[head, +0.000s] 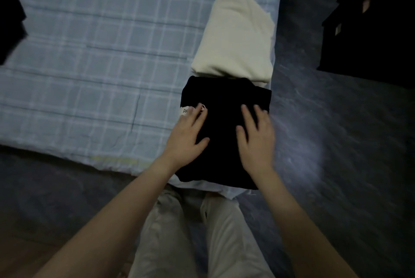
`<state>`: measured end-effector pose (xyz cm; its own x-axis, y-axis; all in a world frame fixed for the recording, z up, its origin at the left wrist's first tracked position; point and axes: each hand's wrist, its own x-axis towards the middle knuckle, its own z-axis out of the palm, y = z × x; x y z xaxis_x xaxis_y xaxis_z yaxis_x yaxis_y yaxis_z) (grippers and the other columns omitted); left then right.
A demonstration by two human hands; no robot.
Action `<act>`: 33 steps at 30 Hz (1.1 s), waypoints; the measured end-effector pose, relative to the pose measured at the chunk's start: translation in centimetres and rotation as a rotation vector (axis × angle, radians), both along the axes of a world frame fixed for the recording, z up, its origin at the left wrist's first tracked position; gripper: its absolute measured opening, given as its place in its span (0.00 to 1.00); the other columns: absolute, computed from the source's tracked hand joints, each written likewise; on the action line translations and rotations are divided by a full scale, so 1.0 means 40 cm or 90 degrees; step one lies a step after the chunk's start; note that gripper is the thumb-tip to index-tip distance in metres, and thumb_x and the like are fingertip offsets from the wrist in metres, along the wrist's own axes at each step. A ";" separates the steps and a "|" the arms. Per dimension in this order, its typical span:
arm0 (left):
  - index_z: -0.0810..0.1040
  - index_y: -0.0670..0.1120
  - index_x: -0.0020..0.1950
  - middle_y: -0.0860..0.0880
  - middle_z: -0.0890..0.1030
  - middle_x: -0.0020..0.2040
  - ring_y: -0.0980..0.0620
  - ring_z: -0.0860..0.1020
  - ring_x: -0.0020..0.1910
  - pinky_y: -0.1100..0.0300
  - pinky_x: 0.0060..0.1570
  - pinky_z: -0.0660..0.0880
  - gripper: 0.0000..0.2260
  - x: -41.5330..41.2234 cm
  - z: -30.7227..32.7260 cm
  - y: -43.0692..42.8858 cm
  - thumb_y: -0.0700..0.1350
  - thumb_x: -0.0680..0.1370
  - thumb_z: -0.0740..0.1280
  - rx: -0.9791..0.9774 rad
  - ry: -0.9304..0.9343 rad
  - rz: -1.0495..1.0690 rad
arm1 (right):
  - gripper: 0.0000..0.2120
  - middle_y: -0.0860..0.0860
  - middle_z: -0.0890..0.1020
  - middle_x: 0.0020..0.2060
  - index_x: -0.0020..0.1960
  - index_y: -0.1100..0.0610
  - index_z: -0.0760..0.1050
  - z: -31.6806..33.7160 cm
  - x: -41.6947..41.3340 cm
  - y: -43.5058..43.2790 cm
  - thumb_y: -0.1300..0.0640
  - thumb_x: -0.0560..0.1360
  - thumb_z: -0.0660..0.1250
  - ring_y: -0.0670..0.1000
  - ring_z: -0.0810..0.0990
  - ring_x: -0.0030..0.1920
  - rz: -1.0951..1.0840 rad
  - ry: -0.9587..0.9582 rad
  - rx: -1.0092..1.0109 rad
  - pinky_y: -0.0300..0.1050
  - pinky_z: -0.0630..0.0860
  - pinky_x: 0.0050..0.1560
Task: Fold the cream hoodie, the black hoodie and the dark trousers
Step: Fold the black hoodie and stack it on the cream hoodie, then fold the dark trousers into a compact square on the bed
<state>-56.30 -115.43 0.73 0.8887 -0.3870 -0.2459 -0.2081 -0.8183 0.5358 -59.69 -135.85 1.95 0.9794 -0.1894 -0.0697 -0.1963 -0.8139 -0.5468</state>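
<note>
A folded black garment [224, 98], likely the black hoodie, lies at the bed's near right corner with a small white label at its left edge. My left hand [187, 134] rests flat on its left side, fingers apart, a ring on one finger. My right hand [256, 136] lies flat on its right side, fingers spread. Just beyond it sits the folded cream hoodie [235, 37], touching the black garment's far edge. Another dark garment [9, 19] shows at the far left edge of the bed, mostly out of frame.
The bed has a pale blue checked sheet [101, 53]. Grey floor [336, 131] runs along the bed's right side and in front. Dark furniture [370, 30] stands at the upper right. My legs in light trousers [190, 232] are below the bed corner.
</note>
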 end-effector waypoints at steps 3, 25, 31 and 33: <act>0.54 0.45 0.80 0.46 0.55 0.80 0.45 0.52 0.79 0.44 0.76 0.53 0.31 -0.021 -0.040 -0.043 0.59 0.80 0.49 0.111 -0.051 -0.005 | 0.26 0.50 0.60 0.79 0.80 0.46 0.56 -0.078 0.012 0.065 0.45 0.82 0.48 0.56 0.54 0.79 0.070 0.054 -0.085 0.59 0.52 0.78; 0.59 0.42 0.78 0.42 0.64 0.76 0.43 0.62 0.75 0.51 0.74 0.60 0.25 0.038 0.204 -0.031 0.51 0.83 0.57 0.108 0.022 -0.035 | 0.26 0.54 0.67 0.76 0.79 0.52 0.61 0.159 0.045 0.033 0.45 0.83 0.50 0.56 0.62 0.77 0.162 0.084 -0.017 0.59 0.63 0.74; 0.71 0.42 0.72 0.45 0.77 0.67 0.42 0.74 0.66 0.48 0.64 0.70 0.24 -0.032 0.523 0.055 0.54 0.80 0.56 0.069 -0.285 0.060 | 0.26 0.55 0.76 0.69 0.74 0.54 0.69 0.463 -0.013 0.045 0.43 0.81 0.54 0.61 0.69 0.72 0.174 -0.152 -0.096 0.63 0.67 0.69; 0.71 0.43 0.72 0.45 0.76 0.69 0.42 0.72 0.68 0.48 0.68 0.67 0.24 -0.083 0.584 0.090 0.54 0.81 0.57 0.070 -0.345 0.067 | 0.26 0.54 0.76 0.69 0.74 0.53 0.69 0.519 -0.049 0.059 0.43 0.80 0.55 0.61 0.69 0.72 0.168 -0.195 -0.098 0.63 0.67 0.70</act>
